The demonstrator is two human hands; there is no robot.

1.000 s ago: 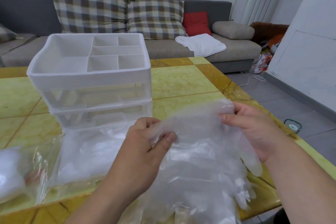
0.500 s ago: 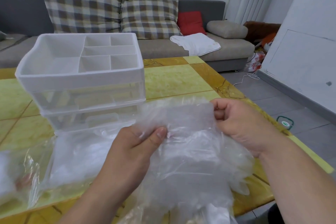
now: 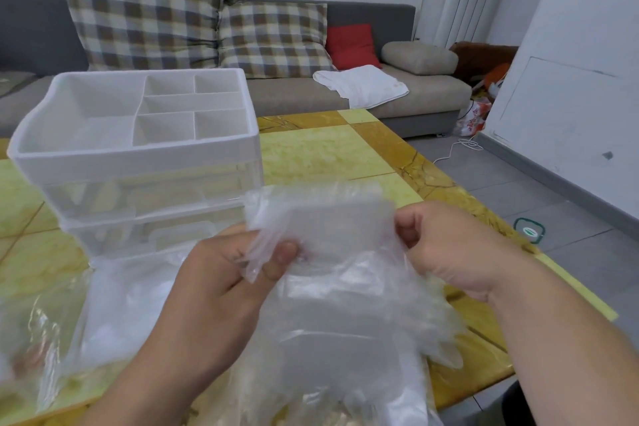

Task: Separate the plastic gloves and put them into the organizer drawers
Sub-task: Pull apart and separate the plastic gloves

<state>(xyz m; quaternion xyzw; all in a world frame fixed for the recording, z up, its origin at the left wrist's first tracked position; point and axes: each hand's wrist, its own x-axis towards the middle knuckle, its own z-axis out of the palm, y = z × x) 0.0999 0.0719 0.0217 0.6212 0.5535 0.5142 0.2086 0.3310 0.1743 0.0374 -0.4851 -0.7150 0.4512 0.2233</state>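
Clear, thin plastic gloves (image 3: 345, 273) hang as a layered stack between the person's two hands, held up above the near part of the yellow tiled table (image 3: 321, 156) and just in front of the white organizer (image 3: 138, 152). The stack's long axis runs roughly top to bottom in the view. Its straight cuff edge is uppermost, level with the organizer's clear drawers (image 3: 148, 194), and the glove finger ends point downward and toward the person's right, where a few of them fan out over the table edge. The left hand (image 3: 214, 290) pinches the upper left corner of the stack, with its thumb (image 3: 280, 258) pressed flat on the near face of the plastic and its other fingers hidden behind the sheet. The right hand (image 3: 453, 245) grips the upper right edge with its fingers curled in toward the palm. The plastic gathers into that curl, so the exact pinch point cannot be told. Between the two hands the cuff edge is drawn fairly flat, and the rest of the stack drapes down below the wrists. A crumpled clear bag (image 3: 103, 308) lies on the table to the left of the left hand, just in front of the organizer's base. Whether either drawer stands open cannot be told through the clear fronts.
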